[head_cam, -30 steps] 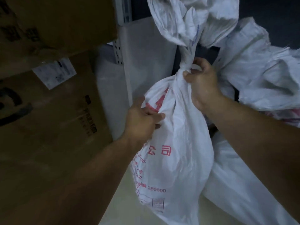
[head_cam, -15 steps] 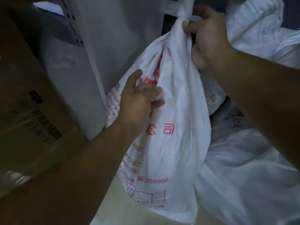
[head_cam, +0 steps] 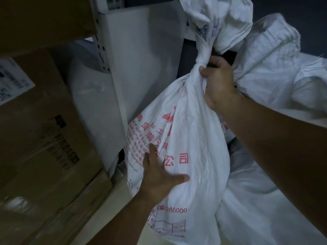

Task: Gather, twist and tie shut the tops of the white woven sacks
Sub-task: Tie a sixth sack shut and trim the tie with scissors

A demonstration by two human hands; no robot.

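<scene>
White sack upright, top upward; right hand grips there, left hand seemingly flat.

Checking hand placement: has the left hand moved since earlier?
Yes, down: the left hand sits lower on the sack, near the bottom of the shelf panel.

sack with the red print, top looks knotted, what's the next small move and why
Probably bring the left hand up to the loose top and tug it to snug the knot. The right hand grips the sack by its neck just under the knot, while the left only rests open on the belly.
</scene>
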